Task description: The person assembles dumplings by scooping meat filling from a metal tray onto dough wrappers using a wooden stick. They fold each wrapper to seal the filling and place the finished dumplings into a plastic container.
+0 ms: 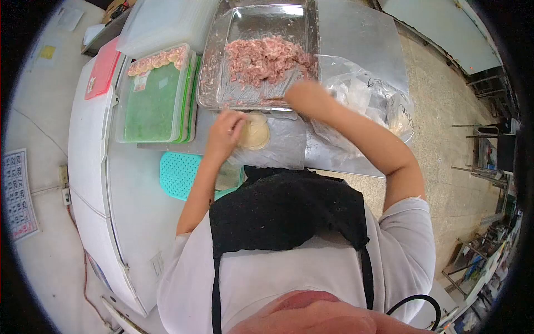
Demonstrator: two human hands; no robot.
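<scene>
A stack of round, pale dough wrappers (257, 132) lies on a plastic sheet at the table's near edge. My left hand (225, 132) is at the stack's left side, fingers curled and pressed together; whether a wrapper is between them is hidden. Beyond the stack is a metal tray (206, 92) with a mound of raw minced meat (267, 61). My right hand (306, 97), slightly blurred, is closed at the tray's near right corner. From its fingers a thin stick-like tool (272, 99) points left along the tray's near edge.
On the left, stacked plastic containers (150, 106) with green bottoms hold a row of dumplings (158, 60) at the far end. A clear plastic bag (367, 97) lies right of the tray. Below the table edge sits a turquoise perforated basket (179, 175).
</scene>
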